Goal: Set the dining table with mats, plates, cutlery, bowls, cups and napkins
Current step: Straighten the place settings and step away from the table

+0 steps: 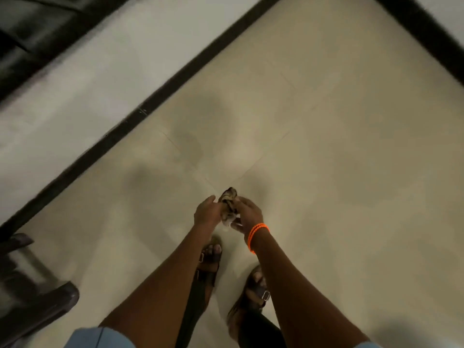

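Note:
A small bunched piece of patterned brown and white cloth, perhaps a napkin, is held between both hands in front of me. My left hand touches its left side with fingers around it. My right hand, with orange bands on the wrist, grips its right side. The frame is blurred, so the cloth's exact shape is unclear. No table, plates or cutlery are in view.
I look down at a beige tiled floor with my sandalled feet below my hands. A white wall with a black skirting strip runs diagonally at the left. Dark furniture legs stand at the lower left.

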